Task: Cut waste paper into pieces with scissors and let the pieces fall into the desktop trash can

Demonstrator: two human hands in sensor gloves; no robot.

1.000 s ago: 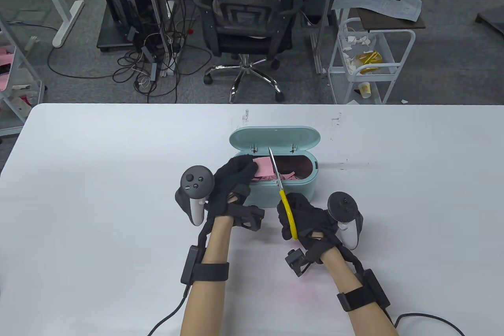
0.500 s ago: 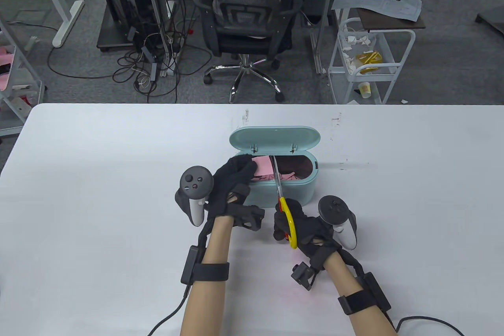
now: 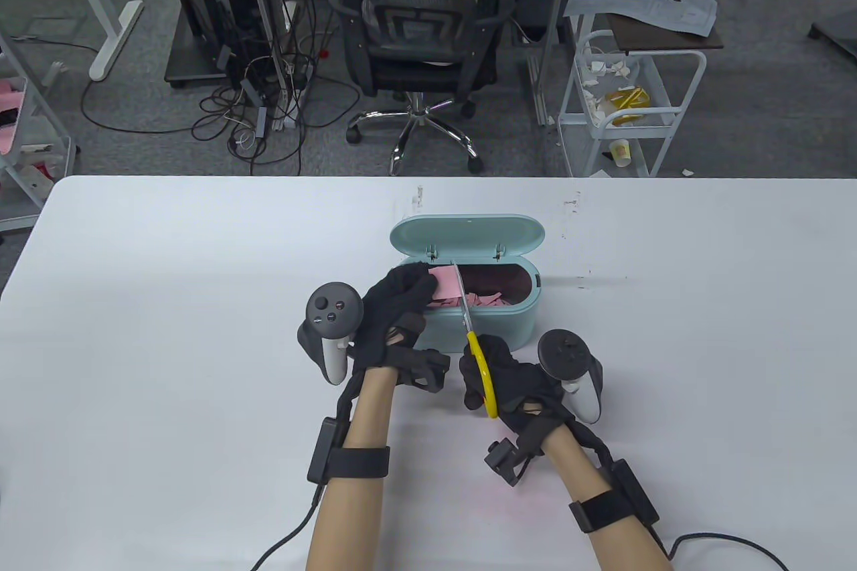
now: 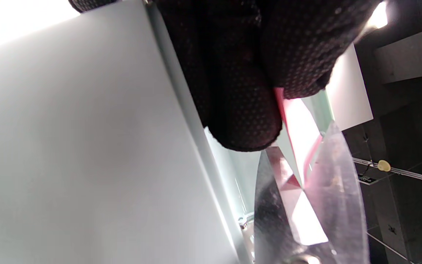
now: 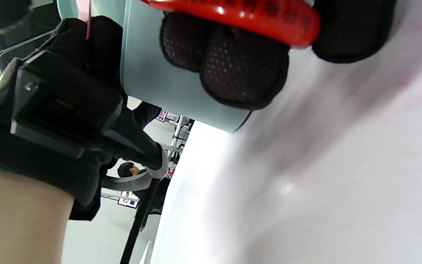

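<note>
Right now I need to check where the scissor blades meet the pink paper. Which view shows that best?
The left wrist view: the parted blades straddle the pink paper close up. The table view shows the scissors whole but small over the trash can. The right wrist view shows only a red handle.

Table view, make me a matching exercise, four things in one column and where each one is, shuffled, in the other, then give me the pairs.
Things
1. pink paper
2. scissors
3. trash can lid
4. cut pink pieces

Places
A. standing open behind the trash can
B. gripped by the right hand
C. lying inside the can
D. pinched by the left hand over the can

Pairs: 1-D, 2-B, 3-A, 4-C
</note>
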